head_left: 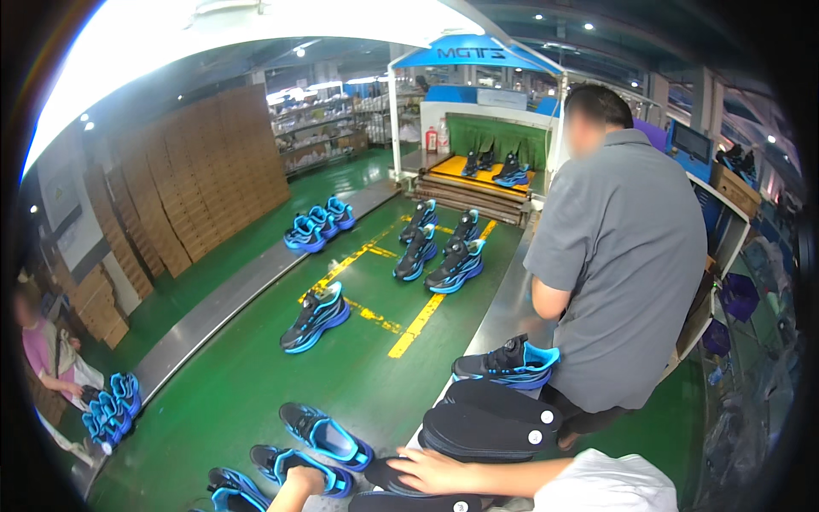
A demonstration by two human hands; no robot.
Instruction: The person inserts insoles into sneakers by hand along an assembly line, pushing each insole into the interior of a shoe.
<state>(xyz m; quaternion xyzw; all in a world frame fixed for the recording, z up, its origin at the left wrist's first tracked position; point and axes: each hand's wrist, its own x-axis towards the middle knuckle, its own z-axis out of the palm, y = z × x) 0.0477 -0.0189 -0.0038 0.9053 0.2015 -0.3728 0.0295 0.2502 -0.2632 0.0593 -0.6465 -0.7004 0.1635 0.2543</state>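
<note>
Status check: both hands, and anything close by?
Left hand at the opening of a shoe. Right hand spread over a black insole. Insole stack nearby.

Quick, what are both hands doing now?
Left hand: at a shoe, fingers hidden, grip cannot be told.
Right hand: open, fingers spread over a black insole.

The head-worn fisheye looks down the belt (256, 367).

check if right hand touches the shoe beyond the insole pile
Apart: the head view shows insoles lying between the right hand and the shoe.
</note>
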